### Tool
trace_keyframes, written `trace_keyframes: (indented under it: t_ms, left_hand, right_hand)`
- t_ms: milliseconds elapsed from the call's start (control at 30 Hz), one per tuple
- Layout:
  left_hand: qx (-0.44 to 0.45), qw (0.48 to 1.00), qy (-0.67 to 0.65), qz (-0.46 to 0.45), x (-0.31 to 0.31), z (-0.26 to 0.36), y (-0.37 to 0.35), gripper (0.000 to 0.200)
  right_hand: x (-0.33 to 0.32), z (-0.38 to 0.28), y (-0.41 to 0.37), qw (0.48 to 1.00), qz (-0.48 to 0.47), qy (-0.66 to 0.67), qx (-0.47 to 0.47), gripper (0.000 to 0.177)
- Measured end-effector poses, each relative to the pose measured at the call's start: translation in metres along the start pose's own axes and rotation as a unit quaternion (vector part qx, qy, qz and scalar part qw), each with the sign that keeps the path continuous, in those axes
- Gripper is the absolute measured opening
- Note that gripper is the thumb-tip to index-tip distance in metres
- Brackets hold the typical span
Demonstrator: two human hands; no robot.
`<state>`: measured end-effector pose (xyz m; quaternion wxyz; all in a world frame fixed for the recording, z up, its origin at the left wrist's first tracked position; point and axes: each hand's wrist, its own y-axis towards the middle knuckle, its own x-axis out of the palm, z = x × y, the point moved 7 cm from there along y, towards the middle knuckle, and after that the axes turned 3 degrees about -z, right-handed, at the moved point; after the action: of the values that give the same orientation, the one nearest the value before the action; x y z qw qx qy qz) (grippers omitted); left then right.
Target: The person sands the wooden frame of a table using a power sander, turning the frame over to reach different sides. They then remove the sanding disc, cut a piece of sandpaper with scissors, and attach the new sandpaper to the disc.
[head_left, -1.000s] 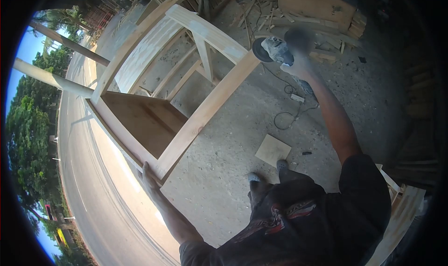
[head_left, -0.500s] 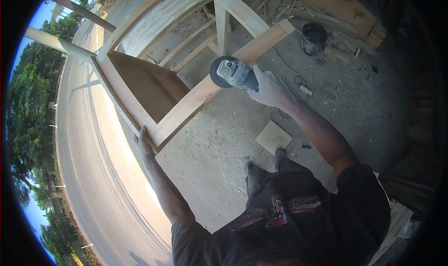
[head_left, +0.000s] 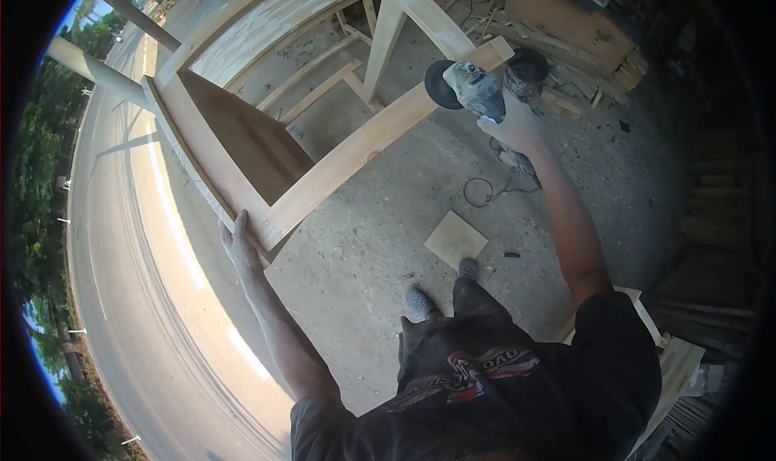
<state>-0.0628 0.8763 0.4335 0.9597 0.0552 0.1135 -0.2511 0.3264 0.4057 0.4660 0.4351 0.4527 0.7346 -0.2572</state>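
My right hand (head_left: pixel 517 126) is closed round the body of an angle grinder (head_left: pixel 477 91). The grinder's round dark disc (head_left: pixel 442 84) is beside the far right part of a pale wooden rail (head_left: pixel 364 160); whether they touch I cannot tell. At the frame's near corner, my left hand (head_left: pixel 240 236) grips the edge of the wooden frame (head_left: pixel 218 158), thumb on top and the other fingers partly hidden. A brown panel (head_left: pixel 246 134) sits inside that corner.
A dark bucket (head_left: pixel 525 71) stands just behind the grinder. Wood scraps (head_left: pixel 570 53) lie at the back right. A cable (head_left: pixel 478 192) curls on the floor beside a square board (head_left: pixel 456 240) near my feet. The road (head_left: pixel 153 283) runs along the left.
My right hand and the grinder have moved right and slightly up, toward the rail's far end. My left hand still holds the corner. The view has shifted a little.
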Motion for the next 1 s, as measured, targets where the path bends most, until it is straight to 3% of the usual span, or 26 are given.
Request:
trace_keyframes:
  t_ms: [167,200,267,333,433,667,800,867,1000]
  left_hand:
    - [0.001,0.999,-0.051,-0.016,0.004,0.004,-0.004,0.054]
    - [-0.025,0.999,-0.029,-0.020,0.005,0.012,-0.009,0.052]
    - [0.021,0.998,-0.053,-0.006,0.006,0.013,-0.008,0.051]
    - [-0.023,0.999,-0.034,-0.005,0.004,0.016,-0.011,0.053]
    - [0.010,0.997,-0.074,-0.004,0.003,-0.004,-0.001,0.055]
    - [0.002,0.998,-0.058,0.006,0.000,-0.005,-0.001,0.058]
    - [0.013,0.997,-0.080,-0.005,0.004,-0.005,0.001,0.054]
    - [0.033,0.997,-0.068,0.003,0.003,-0.003,0.001,0.050]
    - [0.002,0.998,-0.056,-0.002,0.003,-0.002,-0.004,0.052]
  right_hand:
    - [-0.009,0.010,0.014,0.996,0.018,0.077,0.040,0.065]
    - [-0.005,-0.007,0.010,0.996,0.018,0.082,0.023,0.065]
    - [0.010,-0.049,-0.011,0.998,-0.009,0.070,0.001,0.063]
    - [0.021,-0.095,-0.034,0.997,-0.032,0.067,-0.015,0.062]
    - [0.047,-0.153,-0.060,0.996,-0.068,0.043,-0.040,0.061]
    - [0.092,-0.256,-0.109,0.976,-0.164,-0.022,-0.142,0.056]
    - [0.102,-0.258,-0.105,0.972,-0.112,-0.023,-0.205,0.060]
    - [0.086,-0.245,-0.092,0.976,-0.171,-0.039,-0.132,0.070]
    - [0.054,-0.174,-0.057,0.988,-0.123,-0.030,-0.093,0.073]
